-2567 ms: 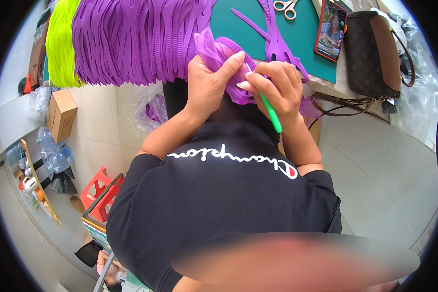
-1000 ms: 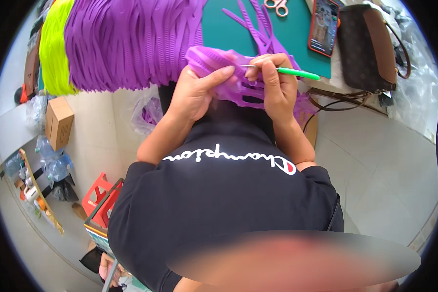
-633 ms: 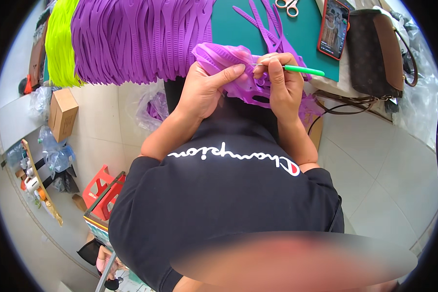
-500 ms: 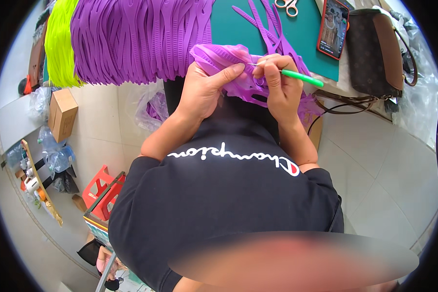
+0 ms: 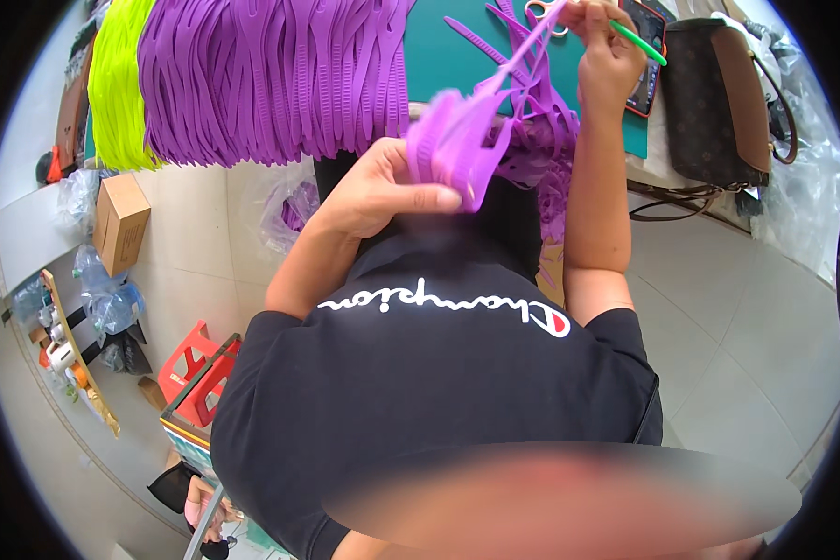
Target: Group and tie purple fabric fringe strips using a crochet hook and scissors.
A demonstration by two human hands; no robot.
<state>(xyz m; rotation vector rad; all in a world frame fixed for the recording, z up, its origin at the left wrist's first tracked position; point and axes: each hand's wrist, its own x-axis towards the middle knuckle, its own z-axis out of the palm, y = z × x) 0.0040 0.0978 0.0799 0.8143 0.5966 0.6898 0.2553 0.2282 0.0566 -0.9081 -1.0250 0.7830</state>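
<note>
My left hand [image 5: 375, 191] is closed on a purple rubber strap piece [image 5: 453, 154], bunched and blurred by motion, in front of my chest. Raised at the upper right, my right hand [image 5: 609, 65] grips a slim tool with a green handle [image 5: 640, 44]; its tip is hidden now. A purple strip [image 5: 513, 61] stretches taut from the left hand's piece to the right hand's fingers. Loose purple straps [image 5: 549, 105] lie on the table's near edge below it. To the left, a thick row of finished-looking purple straps [image 5: 271, 75] hangs over the edge.
Yellow-green straps [image 5: 117, 84] lie beside the purple row. On the green mat [image 5: 434, 47] are scissors [image 5: 535, 9], partly covered, and a phone [image 5: 640, 93] behind my right hand. A brown handbag [image 5: 705, 103] stands at right. A cardboard box [image 5: 121, 224] and red stool [image 5: 196, 378] are at left.
My right hand has moved up and right with the green-handled tool, drawing a purple strip out taut. My left hand has come slightly lower, still holding the purple piece.
</note>
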